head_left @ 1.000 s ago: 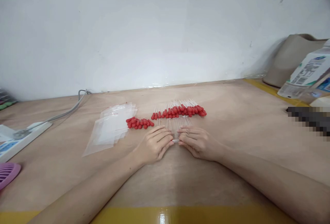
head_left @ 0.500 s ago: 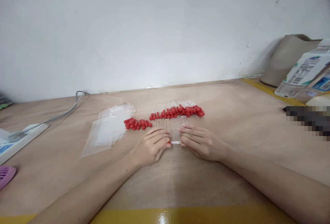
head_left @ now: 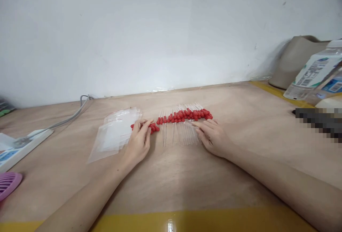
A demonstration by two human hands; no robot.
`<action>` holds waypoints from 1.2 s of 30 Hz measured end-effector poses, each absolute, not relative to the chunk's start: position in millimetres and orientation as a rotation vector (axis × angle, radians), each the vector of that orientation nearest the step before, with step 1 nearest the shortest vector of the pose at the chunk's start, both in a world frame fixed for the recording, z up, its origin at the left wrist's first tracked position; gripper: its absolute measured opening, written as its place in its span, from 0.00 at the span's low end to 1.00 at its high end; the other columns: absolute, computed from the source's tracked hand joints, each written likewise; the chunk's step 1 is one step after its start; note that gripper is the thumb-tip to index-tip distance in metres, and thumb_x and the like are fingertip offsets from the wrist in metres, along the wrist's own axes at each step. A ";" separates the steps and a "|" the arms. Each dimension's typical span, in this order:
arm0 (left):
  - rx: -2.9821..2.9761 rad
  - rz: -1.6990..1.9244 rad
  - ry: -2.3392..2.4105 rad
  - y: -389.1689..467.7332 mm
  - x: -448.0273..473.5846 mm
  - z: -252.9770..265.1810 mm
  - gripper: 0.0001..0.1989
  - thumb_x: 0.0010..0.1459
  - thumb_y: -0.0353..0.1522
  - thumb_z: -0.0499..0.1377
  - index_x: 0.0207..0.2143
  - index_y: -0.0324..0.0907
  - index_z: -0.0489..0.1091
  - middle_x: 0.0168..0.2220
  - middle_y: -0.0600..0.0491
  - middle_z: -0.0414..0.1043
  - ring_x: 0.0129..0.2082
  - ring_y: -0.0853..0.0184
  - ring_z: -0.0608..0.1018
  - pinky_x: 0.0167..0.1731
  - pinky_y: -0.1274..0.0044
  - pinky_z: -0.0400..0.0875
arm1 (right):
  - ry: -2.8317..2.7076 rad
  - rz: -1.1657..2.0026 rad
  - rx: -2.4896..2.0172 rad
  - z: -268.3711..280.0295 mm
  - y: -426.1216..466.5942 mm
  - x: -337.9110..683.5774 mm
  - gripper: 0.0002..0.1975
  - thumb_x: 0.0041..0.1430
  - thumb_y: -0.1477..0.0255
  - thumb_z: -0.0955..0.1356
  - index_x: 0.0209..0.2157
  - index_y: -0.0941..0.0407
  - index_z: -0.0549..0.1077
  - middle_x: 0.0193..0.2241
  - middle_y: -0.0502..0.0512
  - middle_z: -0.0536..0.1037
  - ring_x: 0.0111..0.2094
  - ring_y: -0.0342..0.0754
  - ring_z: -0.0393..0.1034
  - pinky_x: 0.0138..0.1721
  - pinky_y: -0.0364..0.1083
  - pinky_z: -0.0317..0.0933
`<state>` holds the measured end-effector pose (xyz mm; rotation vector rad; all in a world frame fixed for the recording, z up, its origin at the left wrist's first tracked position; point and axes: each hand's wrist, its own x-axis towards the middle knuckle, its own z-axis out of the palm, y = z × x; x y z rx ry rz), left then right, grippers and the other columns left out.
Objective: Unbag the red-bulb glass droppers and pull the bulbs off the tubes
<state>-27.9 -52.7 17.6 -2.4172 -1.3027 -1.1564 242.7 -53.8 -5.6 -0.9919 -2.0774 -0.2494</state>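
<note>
My left hand reaches over a small pile of loose red rubber bulbs, its thumb and fingers apart and partly covering the pile. My right hand has its fingertips pinched at the upper ends of a row of clear glass dropper tubes; a thin tube seems to lie between them, though its far part is hard to make out. Just beyond, glass droppers with red bulbs lie side by side in a row, bulbs toward me and tips toward the wall.
Clear zip bags lie overlapped left of the bulbs. Farther left are a power strip with a grey cable and a pink slotted object. A plastic bottle and a beige container stand at the right.
My hands have parted from the near end of the tubes. The left has moved left and away to the loose bulbs; the right has shifted slightly away from me.
</note>
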 end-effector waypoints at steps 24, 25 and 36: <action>-2.113 -0.642 -1.167 -28.3 -62.5 27.8 0.08 0.57 0.37 0.54 0.33 0.44 0.69 0.29 0.52 0.74 0.32 0.62 0.71 0.33 0.69 0.59 | -2.318 -0.233 -1.054 7.2 -47.9 159.6 0.18 0.52 0.57 0.64 0.29 0.57 0.73 0.28 0.55 0.74 0.34 0.49 0.60 0.39 0.51 0.45; -2.120 -0.585 -1.130 -27.6 -62.5 27.6 0.08 0.57 0.37 0.53 0.33 0.44 0.69 0.29 0.52 0.74 0.32 0.61 0.71 0.34 0.68 0.58 | -2.329 -0.220 -1.043 7.4 -48.1 159.6 0.20 0.51 0.54 0.64 0.29 0.57 0.73 0.28 0.55 0.74 0.34 0.49 0.60 0.40 0.52 0.45; -2.170 -0.427 -1.133 -27.2 -64.2 26.1 0.11 0.57 0.40 0.53 0.35 0.45 0.69 0.34 0.49 0.73 0.36 0.59 0.70 0.37 0.66 0.59 | -2.324 -0.182 -1.011 6.4 -47.5 161.0 0.30 0.46 0.45 0.62 0.36 0.58 0.73 0.31 0.58 0.73 0.36 0.50 0.61 0.42 0.53 0.45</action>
